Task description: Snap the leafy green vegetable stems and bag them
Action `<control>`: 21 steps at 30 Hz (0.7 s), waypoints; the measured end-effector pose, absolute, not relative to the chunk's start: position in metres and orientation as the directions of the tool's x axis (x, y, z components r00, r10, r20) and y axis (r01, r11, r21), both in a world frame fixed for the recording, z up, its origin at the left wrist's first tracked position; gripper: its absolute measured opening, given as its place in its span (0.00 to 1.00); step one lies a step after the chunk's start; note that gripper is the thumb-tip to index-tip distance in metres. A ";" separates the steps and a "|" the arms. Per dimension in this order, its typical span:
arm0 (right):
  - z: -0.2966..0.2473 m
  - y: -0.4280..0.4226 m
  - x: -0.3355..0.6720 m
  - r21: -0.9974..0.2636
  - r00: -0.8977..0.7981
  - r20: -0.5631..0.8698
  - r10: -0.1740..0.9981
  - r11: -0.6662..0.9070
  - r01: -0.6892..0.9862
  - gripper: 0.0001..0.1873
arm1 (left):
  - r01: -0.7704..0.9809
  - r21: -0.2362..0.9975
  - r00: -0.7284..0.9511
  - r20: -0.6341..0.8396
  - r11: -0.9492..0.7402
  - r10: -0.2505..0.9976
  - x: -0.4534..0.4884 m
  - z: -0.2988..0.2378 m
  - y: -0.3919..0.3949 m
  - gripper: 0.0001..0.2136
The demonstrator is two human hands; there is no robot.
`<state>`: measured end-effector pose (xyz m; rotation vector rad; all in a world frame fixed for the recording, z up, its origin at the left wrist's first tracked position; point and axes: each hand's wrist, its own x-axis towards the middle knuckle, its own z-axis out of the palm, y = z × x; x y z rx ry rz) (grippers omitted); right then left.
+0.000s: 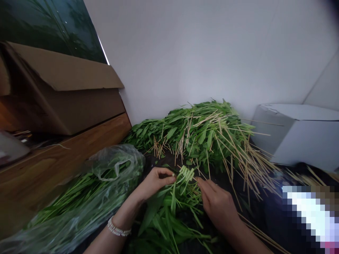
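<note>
Pinching a green stem (173, 175) with thumb and finger, the left hand (159, 181) works over leafy greens (165, 215) at lower centre; what the right hand (218, 201) pinches, I cannot tell. A narrow strip of dark surface (169, 159) divides them from the pile (172, 121) with thin, dry sticks (245, 150). Crinkled clear bag (132, 155) lies lower left; smooth wall (198, 49) stands behind.

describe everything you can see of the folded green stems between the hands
The folded green stems are pale green, plant-like and bent into several short loops packed side by side. They sit between the left hand, its thumb and forefinger pinching at their left end, and the right hand, its fingertips close by their right end. Loose green leaves spread below them in the picture. Whether anything runs through the loops is too small to tell.
</note>
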<state>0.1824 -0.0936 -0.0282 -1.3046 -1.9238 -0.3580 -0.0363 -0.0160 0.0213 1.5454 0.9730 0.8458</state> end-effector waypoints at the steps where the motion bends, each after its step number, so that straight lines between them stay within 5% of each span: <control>1: -0.028 -0.094 0.182 -0.183 -0.182 0.724 0.666 0.439 0.880 0.17 | 0.105 0.991 0.379 0.039 -0.085 0.925 -0.036 0.021 -0.015 0.09; 5: -0.027 -0.095 0.181 -0.168 -0.223 0.724 0.652 0.481 0.861 0.17 | -0.059 0.998 0.232 0.024 -0.011 0.972 -0.037 0.020 -0.011 0.15; 9: -0.025 -0.096 0.179 -0.137 -0.250 0.730 0.636 0.495 0.858 0.18 | -0.142 0.987 0.300 -0.031 0.077 0.954 -0.035 0.019 -0.011 0.17; 21: -0.024 -0.097 0.180 -0.143 -0.256 0.733 0.631 0.510 0.848 0.17 | -0.183 0.976 0.269 -0.062 0.114 0.961 -0.034 0.016 -0.012 0.14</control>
